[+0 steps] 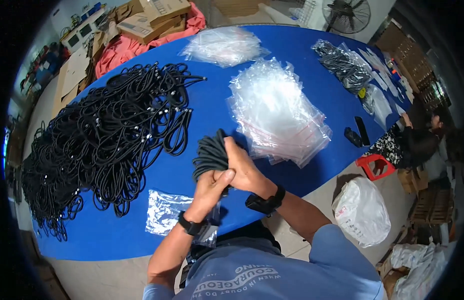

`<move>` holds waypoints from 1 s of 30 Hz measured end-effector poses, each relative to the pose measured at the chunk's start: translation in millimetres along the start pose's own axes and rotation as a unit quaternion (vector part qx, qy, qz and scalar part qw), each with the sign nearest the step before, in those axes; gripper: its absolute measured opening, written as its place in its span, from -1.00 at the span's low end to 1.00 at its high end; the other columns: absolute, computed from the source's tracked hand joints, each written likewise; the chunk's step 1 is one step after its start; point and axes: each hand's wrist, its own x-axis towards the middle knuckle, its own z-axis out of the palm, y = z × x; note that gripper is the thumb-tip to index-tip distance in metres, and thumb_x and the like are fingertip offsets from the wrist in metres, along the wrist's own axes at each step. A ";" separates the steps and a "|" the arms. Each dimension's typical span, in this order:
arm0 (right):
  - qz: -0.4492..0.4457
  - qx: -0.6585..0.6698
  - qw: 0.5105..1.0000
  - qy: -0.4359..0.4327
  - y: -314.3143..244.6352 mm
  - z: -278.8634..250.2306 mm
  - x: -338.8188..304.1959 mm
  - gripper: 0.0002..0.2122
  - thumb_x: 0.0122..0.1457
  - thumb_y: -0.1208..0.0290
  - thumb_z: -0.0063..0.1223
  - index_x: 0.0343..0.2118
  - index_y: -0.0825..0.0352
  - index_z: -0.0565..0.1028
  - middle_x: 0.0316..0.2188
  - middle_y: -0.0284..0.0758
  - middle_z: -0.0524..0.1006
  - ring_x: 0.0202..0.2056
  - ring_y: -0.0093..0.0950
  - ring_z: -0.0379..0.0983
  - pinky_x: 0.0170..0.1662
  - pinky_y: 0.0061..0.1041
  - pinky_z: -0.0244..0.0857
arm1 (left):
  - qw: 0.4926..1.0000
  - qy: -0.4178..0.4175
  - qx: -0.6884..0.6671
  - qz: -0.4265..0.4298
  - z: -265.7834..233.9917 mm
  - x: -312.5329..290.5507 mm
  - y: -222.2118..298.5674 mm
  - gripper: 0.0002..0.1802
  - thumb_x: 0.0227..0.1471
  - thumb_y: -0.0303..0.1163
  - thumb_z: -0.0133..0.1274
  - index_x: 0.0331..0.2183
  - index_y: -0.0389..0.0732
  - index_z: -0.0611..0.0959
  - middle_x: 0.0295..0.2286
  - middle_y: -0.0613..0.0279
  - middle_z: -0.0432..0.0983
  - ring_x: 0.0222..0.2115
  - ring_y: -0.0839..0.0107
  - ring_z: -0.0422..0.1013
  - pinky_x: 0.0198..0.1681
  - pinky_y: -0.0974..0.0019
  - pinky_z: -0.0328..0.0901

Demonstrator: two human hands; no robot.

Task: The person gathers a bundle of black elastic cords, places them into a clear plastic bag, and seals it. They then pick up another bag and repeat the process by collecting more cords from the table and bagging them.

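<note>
Cord bundle (210, 154) | left fingers (225, 177), right fingers (231, 146) clasping it | clear bags (359, 64): dark cords (336, 59) inside

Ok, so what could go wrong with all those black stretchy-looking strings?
The bundle of black cords might spring apart if the left hand and right hand loosen, since I can't see any tie around it. In the big heap of black cords, loops cross over each other, so pulling one could drag others along. And the clear bag near the edge of the blue table could get bumped off by the left arm.
</note>
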 end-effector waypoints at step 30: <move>0.083 0.249 0.963 -0.062 -21.1 -18.2 18.7 -0.43 -0.05 0.61 0.24 0.09 0.41 0.30 -0.07 -0.31 0.48 -0.02 -0.52 0.42 0.10 -0.47 0.30 | 0.958 -0.044 -0.194 0.208 -33.3 37.8 9.3 0.01 -0.15 -0.74 0.18 0.35 -0.22 0.20 0.16 0.24 0.37 0.16 0.42 0.30 0.25 0.33 0.19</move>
